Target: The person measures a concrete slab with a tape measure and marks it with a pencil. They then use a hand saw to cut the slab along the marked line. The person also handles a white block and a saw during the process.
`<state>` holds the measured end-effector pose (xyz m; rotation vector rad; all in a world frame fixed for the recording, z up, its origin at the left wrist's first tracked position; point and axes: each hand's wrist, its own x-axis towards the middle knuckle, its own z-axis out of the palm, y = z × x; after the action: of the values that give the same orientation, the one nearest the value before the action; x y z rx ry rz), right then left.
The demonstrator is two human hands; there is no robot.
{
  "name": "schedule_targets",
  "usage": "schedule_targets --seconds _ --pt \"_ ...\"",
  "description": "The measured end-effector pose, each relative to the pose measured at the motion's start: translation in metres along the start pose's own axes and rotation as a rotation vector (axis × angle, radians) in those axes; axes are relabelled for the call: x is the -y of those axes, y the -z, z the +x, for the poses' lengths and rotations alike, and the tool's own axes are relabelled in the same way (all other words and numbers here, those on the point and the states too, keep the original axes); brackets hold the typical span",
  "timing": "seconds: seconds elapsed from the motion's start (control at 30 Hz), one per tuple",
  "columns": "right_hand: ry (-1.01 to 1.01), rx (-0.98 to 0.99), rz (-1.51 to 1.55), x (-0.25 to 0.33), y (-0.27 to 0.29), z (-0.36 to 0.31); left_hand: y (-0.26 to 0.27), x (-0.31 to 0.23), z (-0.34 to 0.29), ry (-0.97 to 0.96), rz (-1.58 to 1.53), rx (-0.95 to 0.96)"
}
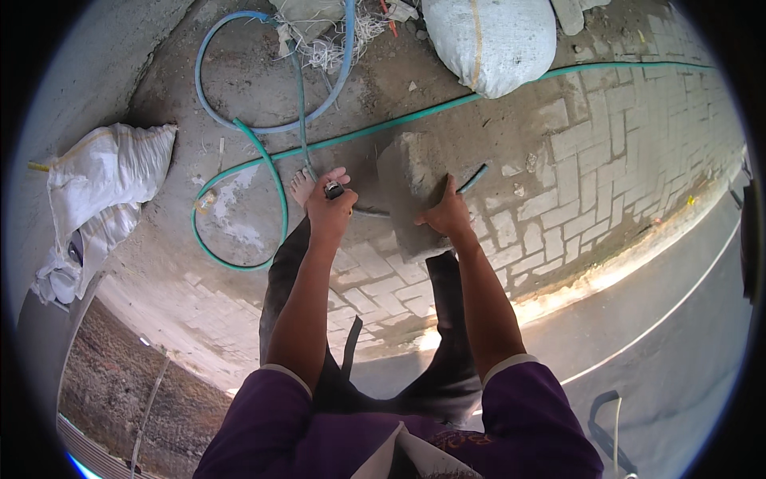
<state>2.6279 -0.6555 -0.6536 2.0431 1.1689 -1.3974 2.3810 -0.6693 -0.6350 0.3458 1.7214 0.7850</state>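
Close in toward ten o'clock, the left hand (325, 214) curls in a narrow grip round a small black-and-silver object (333, 190), too small to identify. Just across from it, near the middle toward one o'clock, a rough grey concrete block (399, 188) stands tilted, its long edges running roughly from twelve to six. The right hand (448, 214) clasps its right-hand edge, grip spread wide, thumb across the face — whether the block touches the ground cannot be told. A dark hose (474, 177) passes behind the block, its end poking out toward two. Room is tighter to the left: a green hose (285, 209) loops toward nine, a blue hose (199, 76) coils at eleven, and white sacks (112, 164) slump against the wall (60, 92) past nine. A full white sack (511, 40) bounds one o'clock. The widest room opens toward three — over pavers (590, 152) to the bright kerb edge (574, 291), with the road (646, 343) beyond at four.
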Motion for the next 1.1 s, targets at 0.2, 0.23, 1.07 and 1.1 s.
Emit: schedule_targets --seconds 0.2,0.23,1.07,1.1 --pt "0.038 -0.149 -0.285 0.003 0.037 -0.063 0.014 0.023 -0.016 0.032 0.187 0.051" --pt "0.044 -0.133 -0.313 -0.002 0.052 -0.084 0.021 0.035 -0.028 0.097 0.151 0.069" --pt "-0.207 -0.19 -0.363 -0.262 0.144 -0.468 0.383 0.243 -0.584 0.58 -0.064 -0.631" --pt "-0.207 -0.224 -0.327 -0.272 0.13 -0.472 0.38 0.253 -0.589 0.614 -0.144 -0.6"
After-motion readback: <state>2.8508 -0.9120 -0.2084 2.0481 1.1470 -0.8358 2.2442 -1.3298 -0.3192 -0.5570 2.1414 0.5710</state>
